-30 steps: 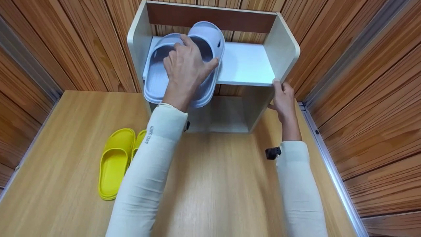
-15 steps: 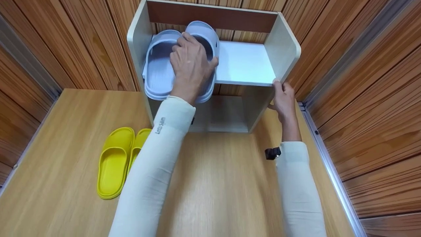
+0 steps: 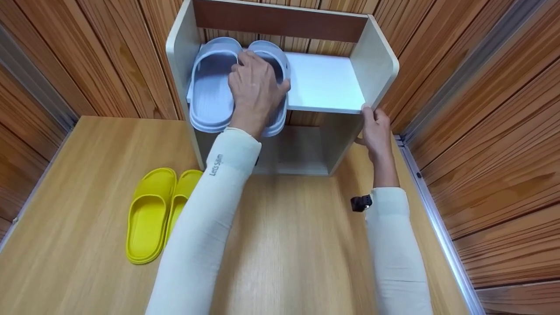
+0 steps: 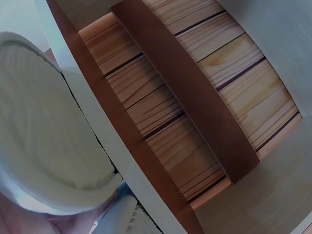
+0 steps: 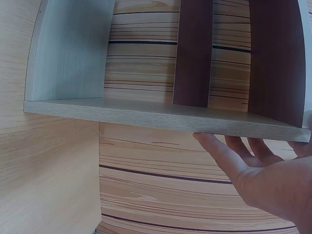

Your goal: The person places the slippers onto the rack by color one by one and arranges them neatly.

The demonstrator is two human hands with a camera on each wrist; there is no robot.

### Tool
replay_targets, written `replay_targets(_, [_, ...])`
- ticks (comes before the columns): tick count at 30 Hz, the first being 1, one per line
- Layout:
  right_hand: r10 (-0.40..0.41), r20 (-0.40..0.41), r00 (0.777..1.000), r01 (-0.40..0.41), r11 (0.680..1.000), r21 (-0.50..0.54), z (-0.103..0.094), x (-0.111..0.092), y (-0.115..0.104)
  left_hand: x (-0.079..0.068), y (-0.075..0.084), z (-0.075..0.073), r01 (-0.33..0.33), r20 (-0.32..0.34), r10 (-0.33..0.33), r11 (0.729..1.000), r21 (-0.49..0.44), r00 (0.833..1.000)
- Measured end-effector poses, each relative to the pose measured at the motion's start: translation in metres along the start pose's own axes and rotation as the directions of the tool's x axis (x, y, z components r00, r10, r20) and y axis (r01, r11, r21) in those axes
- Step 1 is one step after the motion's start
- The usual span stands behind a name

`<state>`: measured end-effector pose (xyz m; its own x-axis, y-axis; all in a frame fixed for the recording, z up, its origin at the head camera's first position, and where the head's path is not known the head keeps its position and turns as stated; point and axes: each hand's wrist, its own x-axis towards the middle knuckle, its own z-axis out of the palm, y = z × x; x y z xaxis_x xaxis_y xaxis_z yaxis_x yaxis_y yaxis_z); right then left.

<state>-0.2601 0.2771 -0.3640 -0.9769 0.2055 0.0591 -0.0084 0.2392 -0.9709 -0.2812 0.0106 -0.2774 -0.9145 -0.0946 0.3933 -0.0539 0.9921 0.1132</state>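
Note:
My left hand [image 3: 256, 89] grips a pair of pale blue-grey clogs [image 3: 214, 83] at the left of the shoe rack's [image 3: 324, 83] upper shelf. Its fingers reach between the two clogs, and the thumb lies over the right one's outer side. The clogs stand side by side, toes to the back, heels overhanging the front edge. In the left wrist view a clog's sole [image 4: 48, 122] shows from below, beside the rack's shelf edge. My right hand [image 3: 377, 135] holds the rack's right side panel at its front edge; the right wrist view shows the fingers against the panel's outer face [image 5: 219, 146].
A pair of yellow slippers [image 3: 146, 227] lies on the wooden floor [image 3: 288, 245] left of the rack, the right slipper partly behind my left sleeve. Wood-panelled walls [image 3: 490, 175] enclose the spot. Below the upper shelf is a lower compartment [image 3: 302, 148].
Both clogs have straightened on the shelf: the left one has slid slightly back, the right one's toe has come forward, and they line up. My right hand stays on the side panel.

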Motion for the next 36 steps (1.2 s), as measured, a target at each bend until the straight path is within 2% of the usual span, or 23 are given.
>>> replay_targets(6, [-0.005, 0.008, 1.000, 0.005, 1.000, 0.019, 0.000, -0.001, -0.001, 0.001, 0.000, 0.002, 0.003, 0.006, -0.003, 1.000, -0.022, 1.000])
replay_targets(15, [0.000, 0.001, 1.000, 0.000, 1.000, 0.023, 0.000, 0.000, -0.001, -0.003, 0.000, 0.001, -0.014, 0.020, 0.014, 1.000, 0.010, 1.000])
replay_targets(20, [-0.003, 0.004, 1.000, 0.003, 1.000, 0.018, 0.000, 0.001, -0.001, -0.005, 0.001, -0.001, -0.024, -0.001, 0.024, 1.000, 0.016, 1.000])
replay_targets(26, [-0.005, 0.012, 1.000, 0.005, 0.999, 0.035, -0.003, 0.003, 0.000, -0.007, 0.005, -0.007, -0.039, -0.057, 0.038, 0.999, -0.030, 0.998])
replay_targets(31, [-0.017, 0.006, 1.000, 0.017, 0.999, 0.031, -0.003, 0.002, 0.000, -0.014, 0.002, -0.013, -0.128, -0.090, 0.123, 0.990, -0.050, 0.988])
replay_targets(36, [-0.023, 0.007, 1.000, 0.023, 1.000, 0.004, -0.001, -0.001, 0.001, -0.033, -0.008, -0.018, -0.248, -0.134, 0.238, 0.967, -0.061, 0.962])
